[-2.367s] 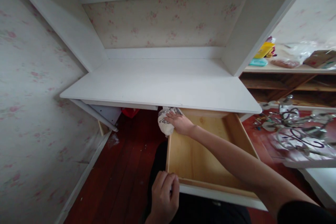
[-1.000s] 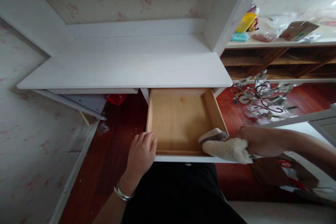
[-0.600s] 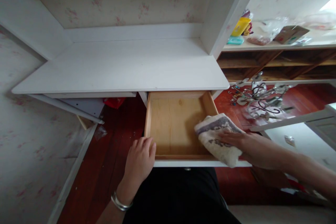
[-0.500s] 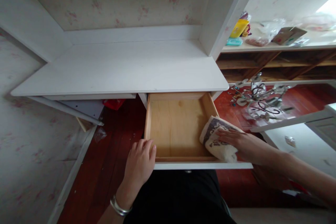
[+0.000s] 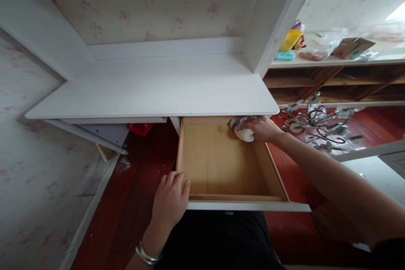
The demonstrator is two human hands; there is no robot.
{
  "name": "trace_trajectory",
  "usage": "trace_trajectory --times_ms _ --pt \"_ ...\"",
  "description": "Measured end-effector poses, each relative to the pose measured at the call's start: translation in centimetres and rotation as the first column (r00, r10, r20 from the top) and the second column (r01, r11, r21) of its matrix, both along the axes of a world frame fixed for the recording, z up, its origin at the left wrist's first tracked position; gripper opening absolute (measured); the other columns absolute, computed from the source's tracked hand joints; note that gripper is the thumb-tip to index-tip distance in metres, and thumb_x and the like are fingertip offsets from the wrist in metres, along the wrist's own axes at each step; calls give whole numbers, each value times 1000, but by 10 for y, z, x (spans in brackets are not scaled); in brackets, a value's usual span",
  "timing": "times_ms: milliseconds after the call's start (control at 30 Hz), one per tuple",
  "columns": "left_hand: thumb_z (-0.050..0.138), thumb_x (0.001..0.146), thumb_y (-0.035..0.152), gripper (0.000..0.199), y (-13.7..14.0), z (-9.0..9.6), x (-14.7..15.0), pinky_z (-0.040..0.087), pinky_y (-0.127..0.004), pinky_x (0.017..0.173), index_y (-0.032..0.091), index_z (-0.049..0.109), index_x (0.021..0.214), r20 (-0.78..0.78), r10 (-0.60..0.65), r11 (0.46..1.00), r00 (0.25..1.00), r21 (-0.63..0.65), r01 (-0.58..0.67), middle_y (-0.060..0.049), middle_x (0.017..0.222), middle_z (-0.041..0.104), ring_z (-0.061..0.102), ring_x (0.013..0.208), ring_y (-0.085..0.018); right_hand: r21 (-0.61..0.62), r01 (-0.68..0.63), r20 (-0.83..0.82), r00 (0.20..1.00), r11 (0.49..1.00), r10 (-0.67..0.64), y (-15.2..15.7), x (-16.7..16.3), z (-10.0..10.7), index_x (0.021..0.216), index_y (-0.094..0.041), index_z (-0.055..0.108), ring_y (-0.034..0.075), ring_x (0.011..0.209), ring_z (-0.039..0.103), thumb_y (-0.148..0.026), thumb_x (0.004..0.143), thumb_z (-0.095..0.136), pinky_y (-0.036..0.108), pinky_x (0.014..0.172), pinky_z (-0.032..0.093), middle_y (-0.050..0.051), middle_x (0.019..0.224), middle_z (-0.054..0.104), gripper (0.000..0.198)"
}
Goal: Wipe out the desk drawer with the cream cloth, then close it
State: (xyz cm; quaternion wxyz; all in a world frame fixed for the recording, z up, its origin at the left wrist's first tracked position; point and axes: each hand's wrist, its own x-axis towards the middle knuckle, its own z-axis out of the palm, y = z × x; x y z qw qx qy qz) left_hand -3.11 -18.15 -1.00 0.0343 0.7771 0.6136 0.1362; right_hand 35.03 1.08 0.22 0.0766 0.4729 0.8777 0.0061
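A wooden drawer [image 5: 218, 168] with a white front is pulled out from under the white desk [image 5: 152, 88]. My left hand [image 5: 171, 196], with a silver bracelet at the wrist, is closed over the drawer's front left corner. At the back right corner of the drawer, my right hand [image 5: 261, 128] presses a cream and grey cloth [image 5: 243, 130] against the inside. Its fingers are bunched round the cloth and partly hidden by the desk edge. Bare wood shows across the drawer's bottom.
On the right, a chandelier [image 5: 319, 124] lies on the red wooden floor [image 5: 142, 202]. Behind it, a low shelf unit [image 5: 335, 64] bears a yellow container [image 5: 290, 40], plastic bags and a box [image 5: 353, 47]. Under the desk sits a red object [image 5: 141, 128].
My right hand has moved the cloth from the drawer's front right side to its back right corner. My left hand stays on the front corner. The view has shifted slightly.
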Motion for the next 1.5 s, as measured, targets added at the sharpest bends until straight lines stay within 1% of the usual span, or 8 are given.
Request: trace_trajectory --times_ms 200,367,600,800,1033,1233,1433,1500 --pt "49 93 33 23 4 -2 -1 45 -40 81 20 64 103 26 12 1000 1000 -4 -11 -7 100 64 56 89 -24 -74 30 -8 999 997 -31 -20 -2 19 128 -17 58 25 112 57 -8 75 50 38 98 37 13 127 61 55" --pt "49 93 32 20 3 -3 -1 45 -39 82 20 63 99 95 13 999 995 29 -15 -6 98 64 57 89 -23 -212 227 83 973 950 -214 -98 2 39 124 -25 58 27 82 68 -16 77 47 36 71 43 10 107 70 49" --pt "49 94 27 14 1 -2 2 44 -35 79 20 61 95 196 22 995 980 96 -41 -5 88 64 57 83 -20 -474 297 100 953 829 -284 -184 -4 57 112 -21 62 30 79 69 -24 79 49 33 64 36 11 88 73 35" --pt "46 95 23 13 -7 -4 -1 45 -28 71 19 58 94 425 77 977 902 149 -154 -4 83 59 57 78 -16 -579 153 -72 969 801 -238 -174 -54 55 103 -20 61 27 84 68 -28 85 48 31 67 37 8 91 71 23" --pt "40 97 31 21 -14 -6 -4 46 -28 73 18 56 92 613 291 894 735 99 -437 -4 85 58 56 79 -15 -571 -54 -321 933 819 -162 -166 -186 45 111 -20 59 26 88 67 -33 85 51 31 72 42 8 98 71 30" --pt "43 93 46 32 -17 -26 -36 47 -27 67 19 59 97 746 538 722 392 -168 -671 -2 86 61 57 77 -15 -517 -135 -362 929 845 -73 -164 -232 51 115 -18 57 28 86 68 -35 85 52 32 69 43 12 100 71 35" --pt "55 84 53 37 -35 -43 -51 49 -31 76 19 67 94 671 629 769 392 -465 -438 -4 94 68 62 88 -20 -464 108 -317 906 879 -279 -139 -204 83 113 -18 55 24 77 67 -34 87 47 29 64 41 10 90 71 31" --pt "58 81 55 40 -42 -46 -46 51 -33 74 17 68 91 679 628 778 380 -535 -329 -5 92 69 64 86 -22 -394 57 -397 890 917 -225 -141 -203 90 120 -18 50 23 81 66 -29 85 48 30 68 43 9 95 70 37"
